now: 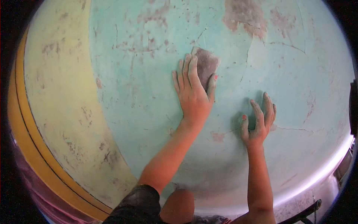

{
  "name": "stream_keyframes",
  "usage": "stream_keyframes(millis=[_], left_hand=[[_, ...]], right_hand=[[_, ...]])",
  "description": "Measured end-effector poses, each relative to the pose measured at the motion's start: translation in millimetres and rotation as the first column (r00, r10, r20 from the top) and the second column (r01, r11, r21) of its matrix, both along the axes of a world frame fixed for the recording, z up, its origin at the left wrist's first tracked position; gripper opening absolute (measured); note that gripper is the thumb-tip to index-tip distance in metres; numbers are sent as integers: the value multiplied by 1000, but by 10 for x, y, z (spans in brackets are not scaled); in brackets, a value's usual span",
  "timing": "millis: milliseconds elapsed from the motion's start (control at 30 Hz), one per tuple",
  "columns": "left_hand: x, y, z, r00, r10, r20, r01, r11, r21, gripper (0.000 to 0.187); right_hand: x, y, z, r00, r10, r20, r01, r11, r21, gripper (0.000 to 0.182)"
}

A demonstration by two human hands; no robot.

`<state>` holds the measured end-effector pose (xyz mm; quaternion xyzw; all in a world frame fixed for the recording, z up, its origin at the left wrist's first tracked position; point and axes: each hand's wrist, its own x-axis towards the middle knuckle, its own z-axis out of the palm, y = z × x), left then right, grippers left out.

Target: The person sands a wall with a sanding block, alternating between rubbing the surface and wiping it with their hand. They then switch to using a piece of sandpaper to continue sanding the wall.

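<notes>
My left hand (194, 95) lies against a pale green wall (149, 93), its fingers stretched upward. Between its index finger and thumb shows a brownish-grey piece of sandpaper (207, 66), pressed to the wall and partly covered by the hand. Lower and to the right, my right hand (259, 121) is raised at the wall with fingers spread and slightly curled, holding nothing. A shadow falls on the wall beside it. Both hands have dusty fingers.
Cracks and worn brown patches (246, 16) mark the wall. On the left run a yellow painted band (59, 93) and an orange-yellow edge (37, 145) with a dark line. A dark bar (304, 213) stands at the lower right. My knee (179, 205) shows below.
</notes>
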<state>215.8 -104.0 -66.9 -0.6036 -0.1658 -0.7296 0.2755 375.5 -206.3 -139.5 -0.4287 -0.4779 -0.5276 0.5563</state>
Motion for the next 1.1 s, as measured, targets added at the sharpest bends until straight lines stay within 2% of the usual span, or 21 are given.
stream_keyframes(millis=[67,133,300,367,400,433,500,533,567,633,700,767,800,833,867,900,967,1000,1033,1067,1100], left_hand=[[25,-45,-201,999,-39,1,39,999,-8,66],[87,-153,-559,988,-12,-152,3,998,-58,68],[-11,-79,-190,992,-35,-125,32,999,-22,70],[-68,-128,-105,961,-275,-28,272,960,-68,69],[-108,-240,-163,938,-346,-7,342,931,-129,72],[-135,-335,-247,939,-345,-5,341,930,-133,72],[-188,-522,-420,726,-681,91,680,693,-241,76],[-245,-626,-487,622,-770,140,765,561,-318,79],[-274,-685,-519,627,-768,132,760,565,-322,79],[-297,-782,-575,327,-892,312,908,205,-366,82],[-295,-829,-576,312,-866,391,914,162,-371,78],[-360,-792,-616,-69,-815,575,888,-313,-337,81],[-372,-802,-629,-116,-802,586,853,-383,-356,81],[-381,-842,-635,-115,-801,588,851,-385,-358,81],[-394,-903,-638,-167,-775,609,828,-446,-340,79],[-398,-948,-638,-218,-745,630,801,-505,-320,77],[-375,-990,-629,-220,-734,642,791,-519,-323,77],[-358,-1000,-626,-223,-727,649,783,-530,-325,76],[-346,-1000,-631,-225,-726,650,779,-535,-328,76],[-336,-990,-635,-174,-739,651,800,-492,-343,77],[-321,-978,-639,-123,-748,652,819,-447,-359,79]], right_hand=[[-21,-25,-21,1000,1,-6,-2,1000,-13,45],[-10,-22,-10,1000,-1,-17,1,1000,-2,46],[-9,-7,-11,1000,0,-11,0,1000,-13,44],[15,-8,-24,1000,17,-3,-17,1000,6,45],[10,-10,-23,1000,19,0,-19,1000,-3,45],[7,-8,-15,999,35,-2,-35,999,7,45],[9,-6,-2,999,51,-10,-50,998,22,45],[13,-3,-3,999,52,-3,-52,998,29,46],[14,6,-7,998,56,3,-56,998,35,47],[27,1,-27,998,64,-6,-64,998,27,46],[21,-6,-12,998,66,-13,-66,998,10,45],[-34,-32,31,957,290,-15,-288,956,57,45],[-103,-82,48,957,288,-22,-286,957,55,45],[-206,-139,95,879,477,-10,-477,879,28,48],[-308,-192,138,763,647,-4,-647,763,1,51],[-409,-238,165,764,645,-10,-645,764,2,51],[-560,-336,202,469,865,-179,-883,465,-64,65],[-564,-384,229,473,862,-182,-881,470,-61,65],[-558,-424,261,571,810,-131,-817,547,-181,73],[-552,-453,280,657,751,-66,-732,615,-293,81],[-555,-472,288,662,747,-66,-729,621,-289,81]])
